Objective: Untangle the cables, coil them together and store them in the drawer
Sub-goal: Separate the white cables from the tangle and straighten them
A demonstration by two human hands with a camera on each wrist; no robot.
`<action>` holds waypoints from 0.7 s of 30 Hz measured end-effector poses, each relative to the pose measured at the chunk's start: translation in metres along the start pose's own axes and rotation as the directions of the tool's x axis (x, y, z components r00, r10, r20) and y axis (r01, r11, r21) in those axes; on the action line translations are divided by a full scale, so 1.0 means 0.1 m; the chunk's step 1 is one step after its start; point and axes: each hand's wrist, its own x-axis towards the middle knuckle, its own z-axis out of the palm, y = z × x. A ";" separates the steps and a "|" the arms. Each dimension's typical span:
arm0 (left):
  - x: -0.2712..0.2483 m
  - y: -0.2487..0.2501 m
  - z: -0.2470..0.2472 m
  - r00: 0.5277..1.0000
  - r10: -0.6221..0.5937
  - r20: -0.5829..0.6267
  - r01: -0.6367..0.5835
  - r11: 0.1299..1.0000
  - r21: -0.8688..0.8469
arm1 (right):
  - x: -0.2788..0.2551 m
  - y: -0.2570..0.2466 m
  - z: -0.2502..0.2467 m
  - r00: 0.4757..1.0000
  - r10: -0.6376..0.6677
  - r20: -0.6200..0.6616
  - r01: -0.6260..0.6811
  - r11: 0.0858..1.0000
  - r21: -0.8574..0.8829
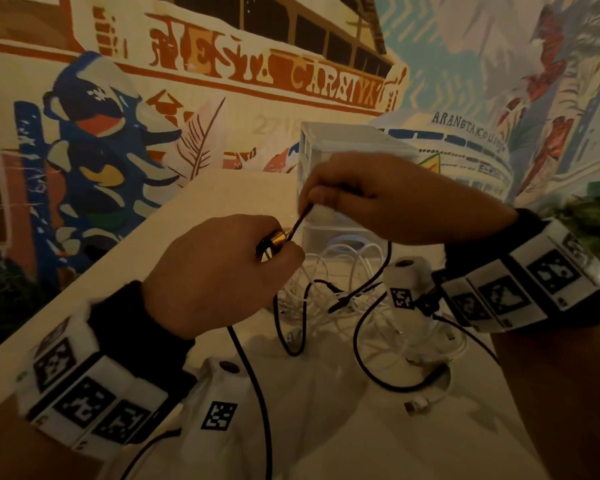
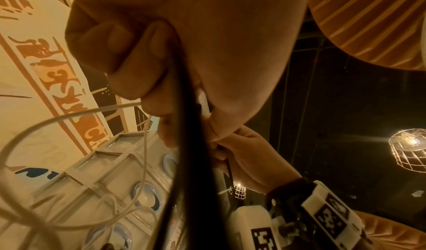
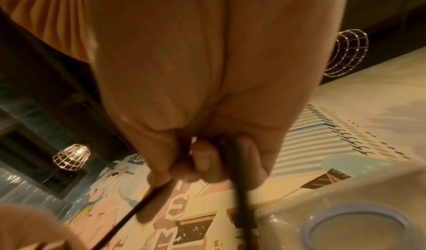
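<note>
your left hand (image 1: 219, 271) grasping a gold plug (image 1: 277, 240), your right hand (image 1: 378, 195) pinching the black cable (image 1: 302, 220), white cables (image 1: 329, 271) piled near the far drawer box (image 1: 340, 147)

Right hand (image 3: 207, 72): fills the upper frame, fingers curled.
Black cable (image 3: 240, 177): pinched between the fingers, one strand running down, another slanting off to the lower left.
Drawer unit (image 3: 288, 215): lower right, pale plastic, blue-ringed round handle.
Wire lamp (image 3: 71, 156): lit, far left.
Mural wall (image 3: 345, 126): behind the hand.
</note>
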 end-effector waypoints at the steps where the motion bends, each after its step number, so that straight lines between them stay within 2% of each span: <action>1: 0.00 -0.01 0.01 1.000 -0.008 0.004 0.008 1.000 -0.004 | 0.00 0.03 -0.03 0.998 0.002 -0.067 -0.002 1.000 0.001; 4: 0.01 -0.03 0.04 1.000 0.008 -0.010 -0.008 1.000 -0.004 | -0.01 0.14 -0.11 0.974 0.017 -0.224 -0.022 1.000 -0.019; 8: -0.01 -0.05 0.06 0.997 0.083 -0.001 -0.083 0.996 0.035 | -0.07 0.38 -0.14 0.927 0.177 -0.331 -0.197 0.980 -0.028; 10: -0.01 -0.06 0.07 0.994 0.109 -0.018 -0.109 0.994 0.022 | -0.10 0.46 -0.13 0.922 0.254 -0.290 -0.276 0.960 -0.036; 12: -0.01 -0.07 0.08 0.991 0.130 -0.037 -0.129 0.991 0.022 | -0.11 0.45 -0.09 0.937 0.294 -0.186 -0.313 0.947 -0.077; 14: 0.01 -0.08 0.08 0.988 0.145 -0.044 -0.145 0.989 0.017 | -0.09 0.36 -0.03 0.964 0.241 -0.114 -0.253 0.962 -0.107; 16: 0.02 -0.09 0.09 0.987 0.154 -0.051 -0.153 0.988 0.011 | -0.05 0.23 0.02 0.988 0.131 -0.080 -0.139 0.985 -0.102; 18: 0.01 -0.09 0.09 0.983 0.172 -0.060 -0.172 0.985 0.008 | 0.01 0.10 0.09 0.997 0.035 -0.064 -0.041 0.994 -0.102; 21: 0.01 -0.09 0.07 0.980 0.193 -0.047 -0.193 0.981 0.017 | 0.06 0.01 0.18 0.994 -0.082 -0.077 0.066 0.980 -0.190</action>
